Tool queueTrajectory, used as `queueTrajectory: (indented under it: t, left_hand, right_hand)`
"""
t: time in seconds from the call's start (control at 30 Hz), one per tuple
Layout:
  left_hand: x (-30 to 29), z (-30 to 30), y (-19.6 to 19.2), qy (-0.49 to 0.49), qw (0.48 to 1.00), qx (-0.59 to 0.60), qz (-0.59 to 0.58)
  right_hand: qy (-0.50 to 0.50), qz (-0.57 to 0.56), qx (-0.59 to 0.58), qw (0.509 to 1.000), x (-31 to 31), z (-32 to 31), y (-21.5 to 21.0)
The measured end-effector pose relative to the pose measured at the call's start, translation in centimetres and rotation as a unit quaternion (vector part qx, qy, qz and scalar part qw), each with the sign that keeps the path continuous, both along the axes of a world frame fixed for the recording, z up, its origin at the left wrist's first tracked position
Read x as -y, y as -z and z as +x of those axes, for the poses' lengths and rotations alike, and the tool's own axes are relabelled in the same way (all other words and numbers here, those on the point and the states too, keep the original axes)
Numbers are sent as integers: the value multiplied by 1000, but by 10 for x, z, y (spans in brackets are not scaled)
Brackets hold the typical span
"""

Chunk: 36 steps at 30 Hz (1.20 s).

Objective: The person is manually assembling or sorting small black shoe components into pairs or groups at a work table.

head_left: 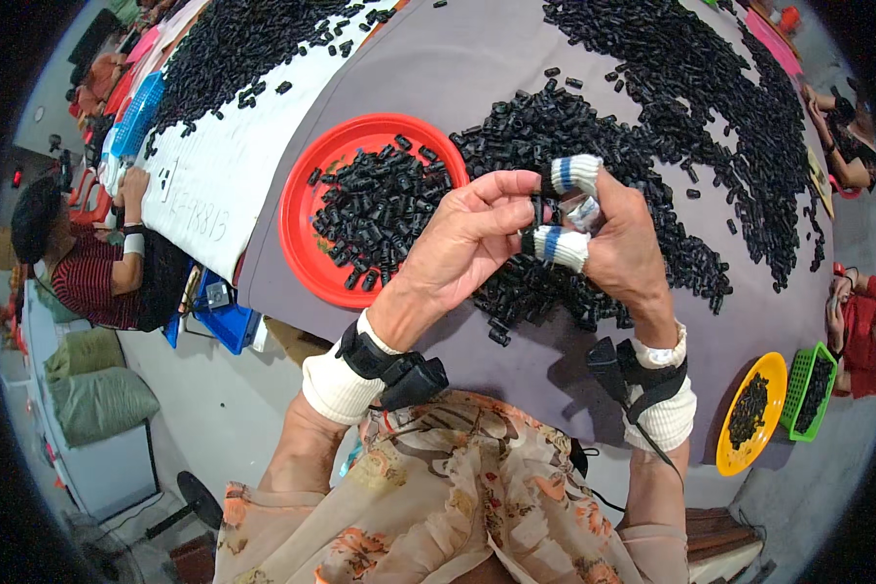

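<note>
Head view: both hands (545, 229) above a pile of small black parts (526, 131)

Operator position: the two hands meet at the front edge of the pile, on a grey work surface (428, 58).

Left hand (469, 229): thumb and forefinger are pinched together on a small black piece (538, 211). The piece is partly hidden by the fingers and lies between the two hands.

Right hand (628, 243): curled, with thumb and forefinger apart. Each of these digits carries a white finger cover (576, 173) with blue bands. A silvery item (582, 212) shows inside the curl; whether the hand is closed firmly on it cannot be told.

Wrists: each wears a white cuff (333, 389) crossed by a black strap (365, 358).

Surrounding containers: a round red tray (300, 255) stands beside the pile, to the left, and contains similar black parts. Near the right edge of the work surface are a yellow tray (771, 378) and, just beside it, a green basket (796, 394), each containing dark parts.

Adjacent area: a white sheet (253, 127) covers the surface to the left and bears another heap (234, 58) of black parts. A co-worker (90, 273) in a striped top sits at its edge, near a blue bin (226, 316).
</note>
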State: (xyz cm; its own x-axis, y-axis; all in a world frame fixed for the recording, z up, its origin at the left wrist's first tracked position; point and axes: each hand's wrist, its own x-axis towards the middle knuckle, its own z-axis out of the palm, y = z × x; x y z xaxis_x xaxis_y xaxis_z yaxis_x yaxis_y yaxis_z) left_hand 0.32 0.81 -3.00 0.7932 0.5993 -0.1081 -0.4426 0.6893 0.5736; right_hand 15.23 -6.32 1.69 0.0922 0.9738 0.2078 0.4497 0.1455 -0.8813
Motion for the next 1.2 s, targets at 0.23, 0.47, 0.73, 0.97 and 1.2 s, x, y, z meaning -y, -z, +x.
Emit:
queueTrajectory:
  t: [0.23, 0.47, 0.73, 0.97, 1.2]
  left_hand:
    - [-5, -6, 3, 39, 996, 73, -34]
    - [-7, -6, 1, 37, 996, 76, -12]
    - [-5, -5, -1, 29, 997, 68, 15]
    - [-7, -4, -1, 27, 998, 60, 19]
    - [-5, -3, -4, 22, 998, 58, -5]
  right_hand:
    - [13, -47, 7, 999, 0, 9, 0]
    - [-19, -90, 20, 996, -7, 1, -8]
    - [-36, -101, 107, 988, -12, 1, -16]
    - [-49, -82, 101, 990, -14, 2, -12]
    - [-55, -63, 109, 991, -15, 5, -4]
